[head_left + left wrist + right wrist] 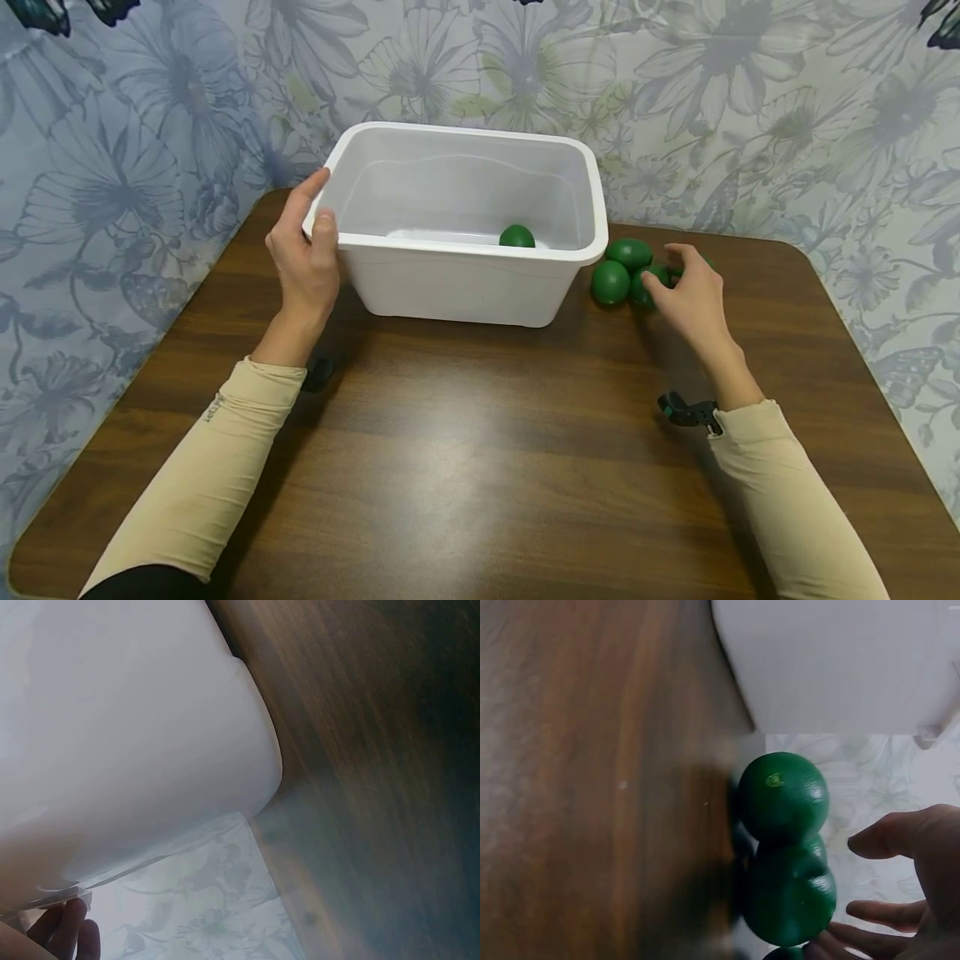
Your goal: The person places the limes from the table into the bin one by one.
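Observation:
A white plastic tub (450, 283) stands on the table, one green ball (517, 237) inside it. My left hand (307, 258) grips the tub's left end at the rim; in the left wrist view its fingertips (71, 922) show at the tub's edge. Right of the tub lie several smooth, round green balls in a cluster. My right hand (693, 296) reaches over this cluster, thumb and fingers spread apart close to a ball (789, 892). Another ball (783, 796), with a small pale mark, sits nearer the tub. The hand partly hides the balls at the right.
The brown wooden table (465, 450) extends toward me, its far edge right behind the tub and balls. Beyond it is a flower-patterned wall covering (720, 125). A dark wrist camera (686, 410) sticks out from my right wrist.

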Demonstrator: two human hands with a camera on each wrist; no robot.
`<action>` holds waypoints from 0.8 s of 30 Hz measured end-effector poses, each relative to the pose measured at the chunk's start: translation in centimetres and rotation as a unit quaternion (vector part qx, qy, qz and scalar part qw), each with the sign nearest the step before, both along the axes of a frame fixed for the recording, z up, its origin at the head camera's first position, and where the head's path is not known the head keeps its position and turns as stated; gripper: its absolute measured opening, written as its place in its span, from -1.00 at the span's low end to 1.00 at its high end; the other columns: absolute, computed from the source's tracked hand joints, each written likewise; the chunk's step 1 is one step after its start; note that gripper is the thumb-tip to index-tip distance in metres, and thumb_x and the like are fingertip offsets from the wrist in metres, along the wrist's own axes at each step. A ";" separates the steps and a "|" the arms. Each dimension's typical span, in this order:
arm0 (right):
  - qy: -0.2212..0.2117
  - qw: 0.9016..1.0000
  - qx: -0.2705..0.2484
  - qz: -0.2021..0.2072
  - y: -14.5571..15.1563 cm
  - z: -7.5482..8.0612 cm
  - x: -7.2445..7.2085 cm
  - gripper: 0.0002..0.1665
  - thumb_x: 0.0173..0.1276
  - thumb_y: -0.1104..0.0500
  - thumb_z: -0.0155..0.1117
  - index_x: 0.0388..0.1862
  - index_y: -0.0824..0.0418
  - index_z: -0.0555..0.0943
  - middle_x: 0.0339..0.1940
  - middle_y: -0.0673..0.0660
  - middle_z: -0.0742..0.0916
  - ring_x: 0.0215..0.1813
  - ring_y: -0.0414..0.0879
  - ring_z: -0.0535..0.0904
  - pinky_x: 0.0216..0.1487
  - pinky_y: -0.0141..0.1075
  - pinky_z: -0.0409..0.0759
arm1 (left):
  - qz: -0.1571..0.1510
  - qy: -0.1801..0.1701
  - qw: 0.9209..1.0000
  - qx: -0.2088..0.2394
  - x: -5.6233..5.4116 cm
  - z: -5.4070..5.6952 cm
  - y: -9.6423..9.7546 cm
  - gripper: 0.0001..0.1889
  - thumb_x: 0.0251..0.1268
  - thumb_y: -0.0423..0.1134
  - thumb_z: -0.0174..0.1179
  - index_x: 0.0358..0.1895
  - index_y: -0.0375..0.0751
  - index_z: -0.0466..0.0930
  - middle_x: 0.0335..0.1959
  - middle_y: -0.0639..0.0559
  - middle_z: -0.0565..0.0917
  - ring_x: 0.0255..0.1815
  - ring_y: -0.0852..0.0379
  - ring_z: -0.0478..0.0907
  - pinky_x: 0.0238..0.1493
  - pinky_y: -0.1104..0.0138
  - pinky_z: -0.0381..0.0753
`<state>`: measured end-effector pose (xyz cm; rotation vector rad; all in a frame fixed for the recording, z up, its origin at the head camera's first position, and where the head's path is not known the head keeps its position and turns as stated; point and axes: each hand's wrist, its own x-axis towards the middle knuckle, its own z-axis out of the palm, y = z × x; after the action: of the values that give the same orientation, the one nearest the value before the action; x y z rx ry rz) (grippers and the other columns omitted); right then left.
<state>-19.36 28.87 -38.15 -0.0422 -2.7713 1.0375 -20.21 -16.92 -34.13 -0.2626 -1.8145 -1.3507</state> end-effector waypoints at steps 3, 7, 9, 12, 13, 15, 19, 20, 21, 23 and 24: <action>-0.018 1.000 0.015 0.009 0.2 -0.5 0.1 -0.23 0.52 0.00 0.20 0.55 0.39 0.34 0.42 0.48 0.54 0.40 0.40 0.46 0.32 0.25 0.48 | -0.001 0.000 1.000 0.001 0.0 0.0 0.0 -0.31 0.21 0.01 -0.02 0.25 -0.43 0.66 0.16 -0.38 0.73 0.10 -0.39 0.67 0.05 0.57 0.51; -0.035 0.999 0.031 0.013 0.5 -0.9 0.1 -0.23 0.51 -0.01 0.21 0.54 0.40 0.37 0.42 0.49 0.54 0.37 0.41 0.46 0.28 0.25 0.47 | 0.001 0.002 1.000 0.003 0.1 0.0 0.0 -0.32 0.21 0.01 -0.01 0.25 -0.43 0.67 0.16 -0.38 0.73 0.09 -0.39 0.67 0.05 0.57 0.51; -0.038 0.999 0.036 0.013 0.6 -1.0 0.1 -0.22 0.50 -0.02 0.23 0.54 0.40 0.37 0.43 0.50 0.54 0.38 0.43 0.44 0.28 0.26 0.46 | 0.001 0.005 1.000 0.004 0.1 0.1 0.0 -0.32 0.21 0.00 -0.01 0.24 -0.44 0.66 0.15 -0.39 0.73 0.09 -0.40 0.67 0.05 0.57 0.51; -0.040 0.998 0.043 0.018 0.7 -1.0 0.1 -0.18 0.49 -0.03 0.27 0.55 0.39 0.35 0.43 0.52 0.53 0.39 0.45 0.43 0.28 0.28 0.46 | -0.001 0.008 1.000 0.006 0.1 0.1 0.0 -0.32 0.21 0.00 -0.01 0.24 -0.46 0.66 0.15 -0.40 0.73 0.10 -0.40 0.67 0.06 0.56 0.52; -0.042 0.998 0.045 0.019 0.7 -0.9 0.1 -0.17 0.48 -0.03 0.29 0.55 0.39 0.35 0.44 0.53 0.53 0.39 0.46 0.43 0.28 0.29 0.46 | 0.000 0.007 1.000 0.005 0.1 0.1 0.0 -0.32 0.21 0.00 -0.01 0.24 -0.46 0.66 0.15 -0.40 0.73 0.10 -0.40 0.67 0.06 0.57 0.51; -0.046 0.997 0.051 0.023 0.6 -0.9 0.1 -0.15 0.46 -0.04 0.31 0.56 0.39 0.34 0.44 0.54 0.53 0.38 0.48 0.43 0.29 0.31 0.46 | 0.002 0.004 1.000 0.004 0.1 0.0 0.0 -0.32 0.21 0.00 -0.01 0.24 -0.45 0.66 0.15 -0.39 0.73 0.10 -0.40 0.67 0.05 0.57 0.51; -0.051 0.997 0.054 0.023 0.6 -0.9 0.1 -0.13 0.44 -0.05 0.33 0.56 0.38 0.34 0.42 0.55 0.54 0.37 0.49 0.44 0.29 0.32 0.47 | 0.006 0.004 1.000 0.003 0.1 -0.1 -0.1 -0.32 0.22 0.00 -0.02 0.24 -0.44 0.67 0.15 -0.38 0.73 0.10 -0.40 0.68 0.05 0.57 0.51; -0.051 0.997 0.053 0.022 0.6 -0.9 0.1 -0.13 0.44 -0.05 0.33 0.56 0.38 0.35 0.42 0.55 0.54 0.37 0.49 0.44 0.28 0.32 0.47 | 0.005 0.005 1.000 0.003 0.1 -0.1 -0.1 -0.33 0.22 -0.01 -0.02 0.24 -0.44 0.67 0.15 -0.38 0.73 0.10 -0.40 0.68 0.06 0.57 0.51; -0.050 0.997 0.050 0.019 0.5 -0.9 0.2 -0.14 0.43 -0.04 0.34 0.55 0.38 0.36 0.41 0.55 0.55 0.36 0.49 0.44 0.27 0.32 0.48 | 0.006 0.006 1.000 0.002 0.1 -0.1 -0.2 -0.33 0.22 0.00 -0.02 0.23 -0.44 0.67 0.15 -0.38 0.73 0.10 -0.39 0.68 0.06 0.57 0.51; -0.047 0.998 0.045 0.011 0.6 -0.9 0.2 -0.15 0.40 -0.03 0.34 0.54 0.37 0.38 0.39 0.54 0.57 0.34 0.48 0.45 0.25 0.30 0.49 | 0.005 0.006 1.000 0.000 0.0 -0.1 -0.2 -0.33 0.22 0.00 -0.02 0.24 -0.44 0.67 0.15 -0.38 0.74 0.10 -0.39 0.69 0.05 0.57 0.51; -0.046 0.998 0.043 0.007 0.6 -0.9 0.2 -0.16 0.39 -0.02 0.34 0.53 0.37 0.39 0.38 0.54 0.58 0.32 0.47 0.46 0.24 0.30 0.50 | 0.004 0.006 1.000 -0.001 -0.1 -0.1 -0.2 -0.33 0.22 -0.01 -0.02 0.24 -0.44 0.67 0.15 -0.38 0.74 0.10 -0.39 0.69 0.05 0.57 0.51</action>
<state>-19.13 29.48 -39.09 -0.0607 -2.8993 0.9422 -20.28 -17.09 -34.25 -0.2637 -1.8051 -1.3393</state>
